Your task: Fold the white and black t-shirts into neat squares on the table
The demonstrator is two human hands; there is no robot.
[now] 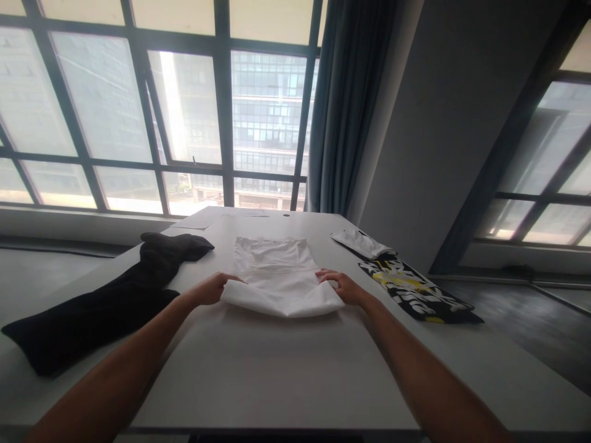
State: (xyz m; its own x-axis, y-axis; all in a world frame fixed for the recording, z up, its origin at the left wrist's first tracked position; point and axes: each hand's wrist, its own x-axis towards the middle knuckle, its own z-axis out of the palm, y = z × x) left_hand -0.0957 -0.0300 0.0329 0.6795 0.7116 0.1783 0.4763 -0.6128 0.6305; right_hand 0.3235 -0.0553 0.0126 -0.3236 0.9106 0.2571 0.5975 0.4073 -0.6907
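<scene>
A white garment (277, 271) lies partly folded in the middle of the white table (258, 369). Its near edge is lifted off the table and curls over. My left hand (213, 288) grips the near left corner of the white garment. My right hand (340, 285) grips the near right corner. Both arms reach forward over the bare near part of the table.
A long black garment (106, 301) sprawls along the table's left side. At the right edge lie a black cloth with yellow and white print (415, 292) and a folded white and black piece (362, 243). Papers (194, 223) sit at the far end, below large windows.
</scene>
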